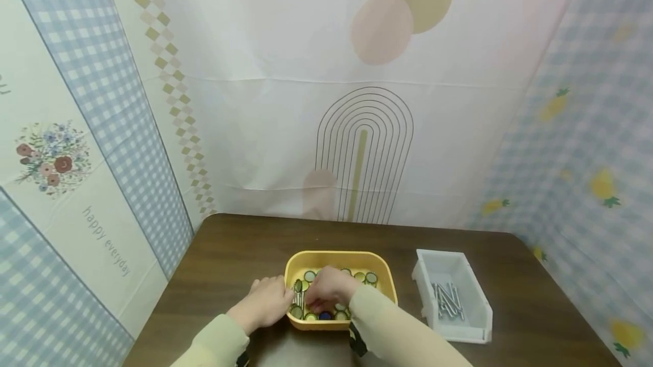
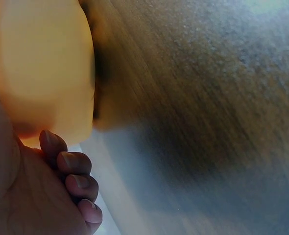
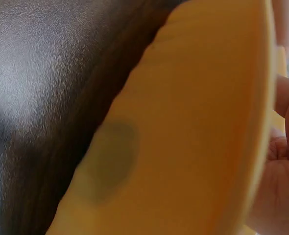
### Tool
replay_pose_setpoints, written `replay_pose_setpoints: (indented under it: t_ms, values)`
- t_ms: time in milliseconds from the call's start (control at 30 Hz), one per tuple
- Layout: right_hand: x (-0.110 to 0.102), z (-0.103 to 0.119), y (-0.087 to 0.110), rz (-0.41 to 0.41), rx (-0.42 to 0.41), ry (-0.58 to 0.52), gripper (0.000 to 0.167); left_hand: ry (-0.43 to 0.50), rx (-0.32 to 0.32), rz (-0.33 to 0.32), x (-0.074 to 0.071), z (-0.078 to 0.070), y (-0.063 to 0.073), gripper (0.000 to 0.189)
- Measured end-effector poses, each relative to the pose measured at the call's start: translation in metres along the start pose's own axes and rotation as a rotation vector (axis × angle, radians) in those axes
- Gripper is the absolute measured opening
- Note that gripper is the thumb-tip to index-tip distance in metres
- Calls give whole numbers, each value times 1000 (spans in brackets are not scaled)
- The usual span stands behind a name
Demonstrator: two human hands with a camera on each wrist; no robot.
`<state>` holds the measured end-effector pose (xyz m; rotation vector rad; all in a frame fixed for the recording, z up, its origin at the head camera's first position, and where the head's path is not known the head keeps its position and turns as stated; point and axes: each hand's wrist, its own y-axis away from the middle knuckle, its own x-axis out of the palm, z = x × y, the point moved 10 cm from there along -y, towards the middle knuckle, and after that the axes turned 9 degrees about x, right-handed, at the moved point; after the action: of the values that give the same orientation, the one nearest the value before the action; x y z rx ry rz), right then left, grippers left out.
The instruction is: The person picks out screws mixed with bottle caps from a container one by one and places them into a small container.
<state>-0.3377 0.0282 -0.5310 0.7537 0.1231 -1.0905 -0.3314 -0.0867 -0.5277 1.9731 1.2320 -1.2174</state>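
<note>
A yellow plastic bin [image 1: 374, 258] stands on the table with several bottle caps [image 1: 371, 278] in it, a dark blue cap [image 1: 325, 316] among them. A few slim metal bolts [image 1: 299, 298] lie along its left side. My left hand [image 1: 267, 300] holds the bin's left edge; in the left wrist view its curled fingers [image 2: 76, 161] are at the outer wall. Inside the bin my right hand [image 1: 331, 287] reaches down among the caps, fingers bent. Its fingertips are mostly hidden, and whether they pinch anything cannot be seen. The near wall blocks much of the right wrist view.
To the right of the yellow bin, a white open-front bin [image 1: 478, 299] holds several silver bolts [image 1: 449, 300]. Brown wood-grain tabletop [image 1: 240, 248] extends around both bins. Patterned cloth [image 1: 255, 129] hangs behind the table and at both sides.
</note>
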Motion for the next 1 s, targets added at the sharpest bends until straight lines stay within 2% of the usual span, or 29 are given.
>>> replay_pose_setpoints:
  t_ms: [367,433,567,667,867,1000]
  values:
    - [1,-4,-5,-199,50,65,11,-1,-4,9,-1,0,0,26]
    - [-1,-2,-5,-236,40,123,13,0,-4,7,-1,-1,0,26]
    - [-9,5,-2,-309,11,313,21,1,6,-2,0,-4,-1,24]
    - [-15,4,1,-316,16,355,22,2,10,2,1,-7,-2,25]
    - [-19,-5,0,-300,68,264,21,14,-1,16,1,-6,-2,31]
    - [-15,-4,-5,-313,69,275,23,13,-12,5,0,-2,-1,28]
